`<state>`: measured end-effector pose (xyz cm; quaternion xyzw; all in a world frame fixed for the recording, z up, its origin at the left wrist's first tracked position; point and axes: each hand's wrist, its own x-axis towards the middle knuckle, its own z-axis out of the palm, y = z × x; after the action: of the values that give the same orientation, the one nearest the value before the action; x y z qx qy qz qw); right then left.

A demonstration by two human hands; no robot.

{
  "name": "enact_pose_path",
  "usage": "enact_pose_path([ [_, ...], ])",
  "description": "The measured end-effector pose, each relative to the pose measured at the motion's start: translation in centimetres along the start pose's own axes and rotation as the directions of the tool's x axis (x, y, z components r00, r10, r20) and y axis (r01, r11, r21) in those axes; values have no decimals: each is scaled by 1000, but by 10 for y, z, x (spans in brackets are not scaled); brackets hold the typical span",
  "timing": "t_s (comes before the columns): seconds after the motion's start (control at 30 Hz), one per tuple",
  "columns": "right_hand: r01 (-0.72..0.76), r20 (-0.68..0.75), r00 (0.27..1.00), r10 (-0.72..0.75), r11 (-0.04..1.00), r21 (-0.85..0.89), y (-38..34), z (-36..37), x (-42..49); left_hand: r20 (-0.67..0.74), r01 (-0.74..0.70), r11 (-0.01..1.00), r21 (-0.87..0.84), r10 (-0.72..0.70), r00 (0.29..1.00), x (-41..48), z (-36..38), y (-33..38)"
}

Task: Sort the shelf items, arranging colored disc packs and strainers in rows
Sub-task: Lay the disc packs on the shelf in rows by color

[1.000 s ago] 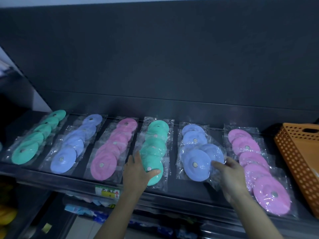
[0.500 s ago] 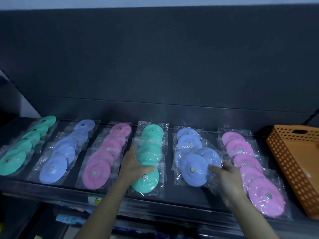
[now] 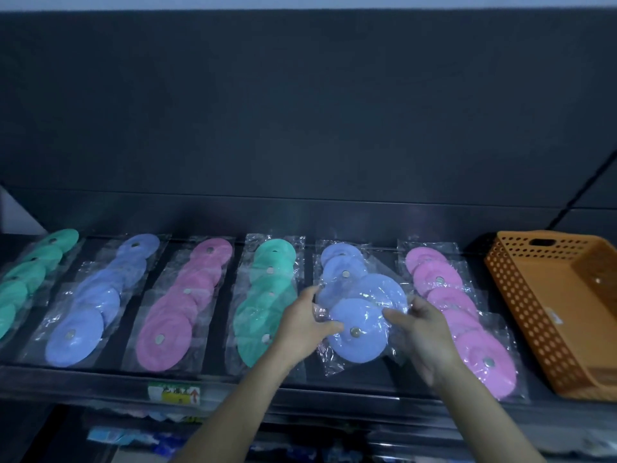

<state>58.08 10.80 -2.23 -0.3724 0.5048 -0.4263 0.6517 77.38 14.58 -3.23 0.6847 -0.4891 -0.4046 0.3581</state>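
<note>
Blue round disc pack in clear plastic wrap (image 3: pixel 357 332), gripped at its left edge by the left hand (image 3: pixel 303 324) and at its right edge by the right hand (image 3: pixel 424 332), fingers curled onto the film. It is held near the front edge of the dark shelf (image 3: pixel 100 379), between the green disc row (image 3: pixel 267 295) and the pink disc row (image 3: pixel 467 315), presumably for squaring against the skewed blue pack (image 3: pixel 380 289) behind it.

Six disc-pack rows (image 3: pixel 182 307), one basket (image 3: pixel 526 315) (orange)
</note>
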Motion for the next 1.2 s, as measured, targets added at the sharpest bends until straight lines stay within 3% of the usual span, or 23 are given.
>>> enact_pose_path([
  [0.13, 48, -166, 985, -50, 999, -15, -3, -21, 8, -22, 13, 995, 95, -11, 1000, 9, 3, -6],
  [0.23, 140, -278, 938, -205, 961, -237, -11, -40, 17, 34, -44, 979, 199, 38, 999, 16, -4, -5],
  [0.3, 150, -283, 934, -217, 959, -239, -15, -47, 20, 67, -87, 967, 241, 73, 995, 21, -8, -1],
  [0.4, 130, -203, 964, -172, 970, -206, -16, -47, 18, 107, -169, 935, 313, 142, 984, 30, -5, 6],
  [0.57, 112, 82, 993, -84, 893, -435, 1, -29, 6, 10, -160, 921, 355, 168, 986, 35, 2, 12],
  [0.7, 146, 161, 985, -53, 748, -647, 19, -13, 6, -107, -42, 945, 325, 81, 991, 34, 5, 10],
  [0.83, 199, 144, 978, -152, 459, -866, 26, -6, 7, -57, 58, 985, 165, -49, 997, 31, 10, 7],
  [0.87, 218, 153, 971, -182, 430, -876, 27, -6, 6, -44, 76, 991, 110, -71, 996, 31, 11, 6],
  [1.2, 330, 298, 944, -143, 462, -823, 34, -4, 8, -62, 86, 988, 132, -79, 995, 35, 20, 6],
])
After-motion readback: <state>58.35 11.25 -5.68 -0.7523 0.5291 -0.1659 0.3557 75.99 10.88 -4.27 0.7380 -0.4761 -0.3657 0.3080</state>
